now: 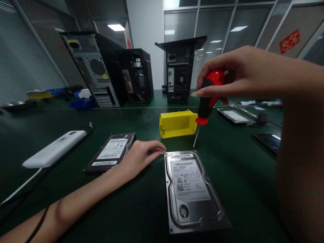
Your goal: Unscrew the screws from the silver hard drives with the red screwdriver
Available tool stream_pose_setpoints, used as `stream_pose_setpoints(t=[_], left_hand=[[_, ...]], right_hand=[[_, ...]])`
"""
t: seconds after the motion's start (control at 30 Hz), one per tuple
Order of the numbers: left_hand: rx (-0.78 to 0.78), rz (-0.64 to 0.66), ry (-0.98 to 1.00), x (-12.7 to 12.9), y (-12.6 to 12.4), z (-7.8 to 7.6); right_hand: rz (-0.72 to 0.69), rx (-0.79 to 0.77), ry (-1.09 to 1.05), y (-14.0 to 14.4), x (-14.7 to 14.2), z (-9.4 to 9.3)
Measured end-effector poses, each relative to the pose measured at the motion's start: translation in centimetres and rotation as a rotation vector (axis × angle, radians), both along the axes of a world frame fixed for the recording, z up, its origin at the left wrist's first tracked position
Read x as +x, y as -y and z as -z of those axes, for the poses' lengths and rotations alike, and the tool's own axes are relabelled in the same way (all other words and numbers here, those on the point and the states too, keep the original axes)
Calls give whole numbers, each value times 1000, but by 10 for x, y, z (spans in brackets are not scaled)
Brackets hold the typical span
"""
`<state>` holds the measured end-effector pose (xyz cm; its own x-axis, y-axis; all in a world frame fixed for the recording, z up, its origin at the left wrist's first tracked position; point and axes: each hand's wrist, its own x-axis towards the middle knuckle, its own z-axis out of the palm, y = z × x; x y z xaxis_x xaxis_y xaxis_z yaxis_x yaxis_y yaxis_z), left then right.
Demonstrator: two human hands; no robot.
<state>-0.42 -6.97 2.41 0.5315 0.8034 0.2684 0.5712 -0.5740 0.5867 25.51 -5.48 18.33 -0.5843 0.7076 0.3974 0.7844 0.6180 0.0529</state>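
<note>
A silver hard drive [191,202], label side up, lies on the green table in front of me. My right hand [234,76] is closed around the red and black handle of a screwdriver [210,91]. The screwdriver stands nearly upright, its tip pointing down by the drive's far edge; whether the tip touches anything I cannot tell. My left hand [140,155] rests beside the drive's far left corner, thumb and fingertips pinched together there. Anything between those fingertips is too small to make out. Just beyond the drive, a yellow plastic bin [178,125] lies with its opening toward me.
A second hard drive [112,152] lies behind my left forearm, and a white power strip [57,148] is farther left. To the right are another drive [235,116] and a dark phone-like device [268,141]. Computer cases [179,74] stand along the back, near blue bins [82,103].
</note>
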Motion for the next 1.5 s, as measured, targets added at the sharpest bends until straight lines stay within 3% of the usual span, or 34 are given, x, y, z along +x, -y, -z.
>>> stream_pose_setpoints(t=[0.37, 0.8, 1.5], left_hand=[[164, 110, -133, -9, -1, 6], [390, 84, -152, -4, 0, 18], [507, 91, -223, -9, -4, 22]], right_hand=[[10, -18, 13, -2, -1, 1], [-2, 16, 22, 0, -2, 1], [-52, -27, -5, 0, -1, 1]])
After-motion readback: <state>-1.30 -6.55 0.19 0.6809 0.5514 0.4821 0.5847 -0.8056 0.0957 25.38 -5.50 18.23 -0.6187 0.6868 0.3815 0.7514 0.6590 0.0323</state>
